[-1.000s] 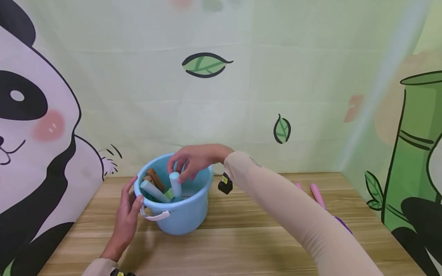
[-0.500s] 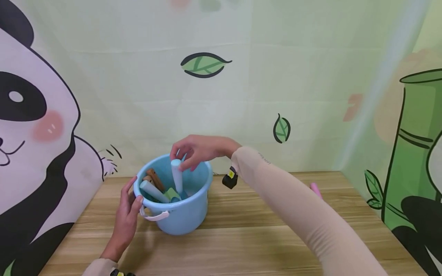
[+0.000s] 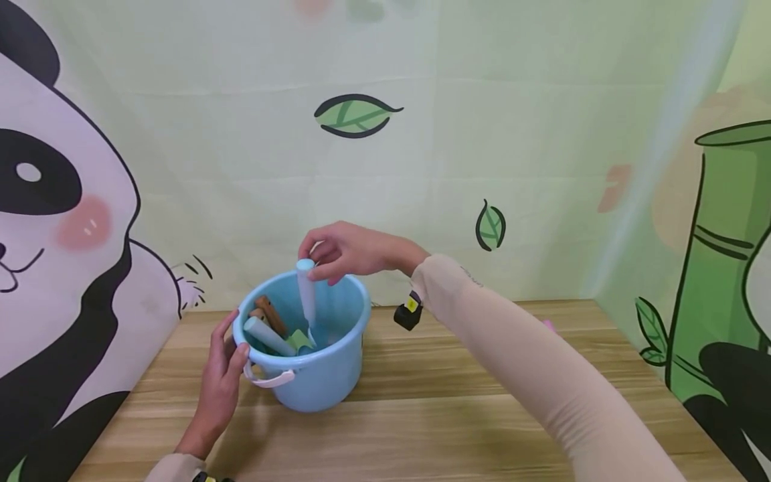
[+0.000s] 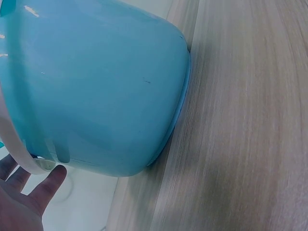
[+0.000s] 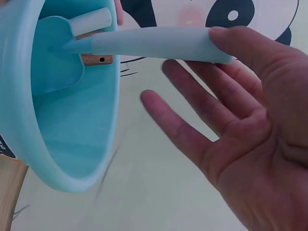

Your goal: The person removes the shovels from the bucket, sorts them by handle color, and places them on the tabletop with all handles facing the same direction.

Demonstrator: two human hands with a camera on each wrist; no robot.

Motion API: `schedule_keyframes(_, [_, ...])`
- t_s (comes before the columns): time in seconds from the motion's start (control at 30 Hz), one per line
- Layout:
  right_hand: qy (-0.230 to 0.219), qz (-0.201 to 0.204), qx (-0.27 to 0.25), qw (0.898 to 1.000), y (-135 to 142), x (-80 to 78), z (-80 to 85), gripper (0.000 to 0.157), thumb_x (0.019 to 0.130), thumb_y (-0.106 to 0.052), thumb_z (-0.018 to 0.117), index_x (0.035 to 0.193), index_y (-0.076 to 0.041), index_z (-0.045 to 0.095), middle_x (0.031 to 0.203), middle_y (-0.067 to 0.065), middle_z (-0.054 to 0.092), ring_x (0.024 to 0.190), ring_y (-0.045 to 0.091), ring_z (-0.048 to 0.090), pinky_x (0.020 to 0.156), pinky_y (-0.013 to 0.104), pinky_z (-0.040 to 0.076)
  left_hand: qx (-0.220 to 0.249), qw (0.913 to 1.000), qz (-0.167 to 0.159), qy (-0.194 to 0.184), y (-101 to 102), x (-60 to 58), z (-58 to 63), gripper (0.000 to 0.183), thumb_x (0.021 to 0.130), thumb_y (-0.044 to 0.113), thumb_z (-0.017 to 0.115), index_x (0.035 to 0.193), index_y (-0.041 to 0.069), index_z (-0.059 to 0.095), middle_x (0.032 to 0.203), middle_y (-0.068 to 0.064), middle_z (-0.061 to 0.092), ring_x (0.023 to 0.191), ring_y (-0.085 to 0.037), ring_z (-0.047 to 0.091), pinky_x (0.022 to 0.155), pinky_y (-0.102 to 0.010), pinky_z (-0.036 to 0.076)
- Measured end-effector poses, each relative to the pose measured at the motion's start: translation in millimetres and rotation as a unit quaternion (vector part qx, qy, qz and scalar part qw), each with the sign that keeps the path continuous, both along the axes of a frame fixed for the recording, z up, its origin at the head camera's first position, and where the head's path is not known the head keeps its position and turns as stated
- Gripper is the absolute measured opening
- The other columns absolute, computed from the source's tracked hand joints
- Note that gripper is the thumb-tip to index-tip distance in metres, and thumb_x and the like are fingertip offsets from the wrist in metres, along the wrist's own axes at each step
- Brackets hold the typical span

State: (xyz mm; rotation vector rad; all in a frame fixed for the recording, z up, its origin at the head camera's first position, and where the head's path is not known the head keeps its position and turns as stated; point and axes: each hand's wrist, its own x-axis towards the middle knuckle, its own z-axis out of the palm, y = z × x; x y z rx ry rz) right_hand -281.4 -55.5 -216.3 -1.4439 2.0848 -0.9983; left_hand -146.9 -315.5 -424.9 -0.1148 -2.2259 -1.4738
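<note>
A light blue bucket [image 3: 328, 381] stands on the wooden table, its white carry handle [image 3: 274, 379] hanging at the front left. My left hand [image 3: 218, 378] holds its left rim, thumb near the handle's hinge. Above the opening, my right hand [image 3: 361, 249] pinches the top end of a light blue toy shovel [image 3: 306, 292] between thumb and fingers. The shovel hangs nearly upright, its blade still inside the bucket. In the right wrist view the handle [image 5: 159, 42] runs to a broad blue blade [image 5: 57, 62]; the other fingers are spread away from it.
Inside the bucket lean another light blue handle [image 3: 269, 335], brown wooden handles [image 3: 272, 314] and a green piece [image 3: 298, 339]. A pink item [image 3: 549, 326] peeks out behind the right sleeve. A printed cloth [image 3: 421, 134] with panda and leaves hangs behind the table.
My right hand has risen, drawing the shovel higher out of the bucket. The left hand and the bucket stay put. The right sleeve now covers most of the pink items.
</note>
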Motion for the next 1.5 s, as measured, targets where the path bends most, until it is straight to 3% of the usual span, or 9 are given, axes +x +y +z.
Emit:
schedule_keyframes(0.2, [0.021,-0.041,-0.063,0.997,-2,3.9,3.8,0.031,0.096,-0.017,0.073,0.123,-0.007,0.060,0.119,0.008,0.073,0.104,0.018,0.072,0.085,0.040,0.062,0.004,1.0000,0.000,0.002,0,0.8,0.2,0.056,0.112,0.025,0.040,0.164,0.029,0.019,0.164,-0.015,0.033,0.145,-0.044,0.038,0.102,-0.055,0.043])
schedule_keyframes(0.33, [0.041,-0.066,-0.103,0.992,-2,7.6,7.4,0.031,0.096,-0.016,0.074,0.122,-0.009,0.060,0.117,0.007,0.074,0.101,0.015,0.073,0.082,0.034,0.062,0.007,1.0000,-0.005,0.003,1,2.1,1.2,0.056,0.112,0.024,0.040,0.164,0.028,0.019,0.163,-0.015,0.034,0.144,-0.043,0.040,0.101,-0.038,0.046])
schedule_keyframes(0.47, [0.047,-0.081,-0.149,0.984,-2,10.5,11.1,0.031,0.095,-0.014,0.075,0.121,-0.010,0.059,0.113,0.006,0.074,0.097,0.015,0.074,0.081,0.033,0.062,0.008,1.0000,-0.006,0.002,1,2.2,0.8,0.057,0.112,0.023,0.040,0.164,0.028,0.019,0.163,-0.015,0.035,0.144,-0.041,0.041,0.097,-0.022,0.043])
schedule_keyframes(0.7, [0.079,-0.099,-0.204,0.971,0,11.2,14.6,0.030,0.094,-0.013,0.075,0.120,-0.011,0.061,0.110,0.007,0.075,0.092,0.014,0.075,0.079,0.033,0.062,0.001,1.0000,0.001,-0.007,0,0.6,-1.3,0.056,0.112,0.026,0.039,0.164,0.030,0.018,0.164,-0.012,0.034,0.144,-0.040,0.041,0.100,-0.030,0.044])
schedule_keyframes(0.93, [0.114,-0.110,-0.228,0.961,4,7.6,18.2,0.024,0.094,-0.015,0.076,0.116,-0.011,0.064,0.102,0.006,0.075,0.084,0.014,0.076,0.076,0.032,0.063,-0.001,1.0000,0.002,-0.002,-1,-0.4,-2.1,0.056,0.112,0.025,0.039,0.164,0.029,0.019,0.163,-0.013,0.035,0.144,-0.040,0.042,0.100,-0.030,0.044])
schedule_keyframes(1.23, [0.097,-0.129,-0.233,0.959,15,1.9,20.1,0.024,0.094,-0.013,0.076,0.116,-0.011,0.064,0.100,0.006,0.075,0.086,0.017,0.076,0.072,0.039,0.064,0.001,1.0000,-0.001,-0.004,-2,0.5,-2.9,0.056,0.112,0.025,0.039,0.164,0.030,0.018,0.163,-0.012,0.035,0.144,-0.040,0.041,0.100,-0.030,0.044])
schedule_keyframes(1.5, [0.098,-0.156,-0.246,0.952,33,-3.9,23.2,0.024,0.094,-0.012,0.076,0.116,-0.010,0.065,0.098,0.007,0.075,0.087,0.018,0.075,0.071,0.037,0.064,0.002,1.0000,-0.001,-0.001,-2,-0.6,-2.4,0.056,0.112,0.025,0.039,0.164,0.030,0.018,0.163,-0.011,0.035,0.144,-0.039,0.042,0.099,-0.027,0.045])
